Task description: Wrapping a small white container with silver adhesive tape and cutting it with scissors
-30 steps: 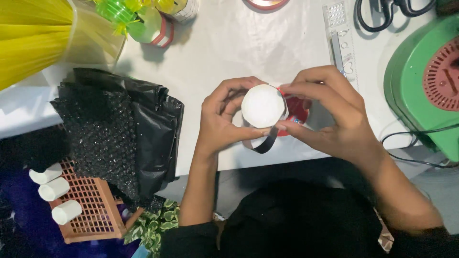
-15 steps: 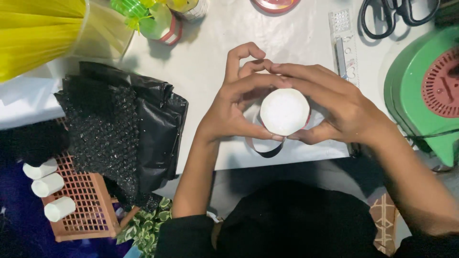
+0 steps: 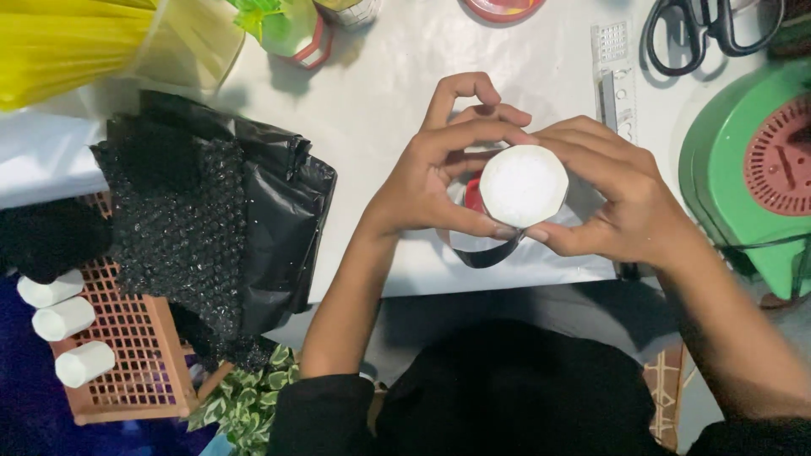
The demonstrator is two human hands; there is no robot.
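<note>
White round disc-topped object at frame centre, held above white table. Left hand grasps its left side, fingers curled over top, thumb beneath. Right hand grasps right side, thumb meeting left thumb at lower edge. Red part and black strap loop show behind and below object. Black plastic bag with black bubble wrap left of hands. Orange mesh basket, three white rolls at lower left. Scissors upper right; green round machine at right edge.
</note>
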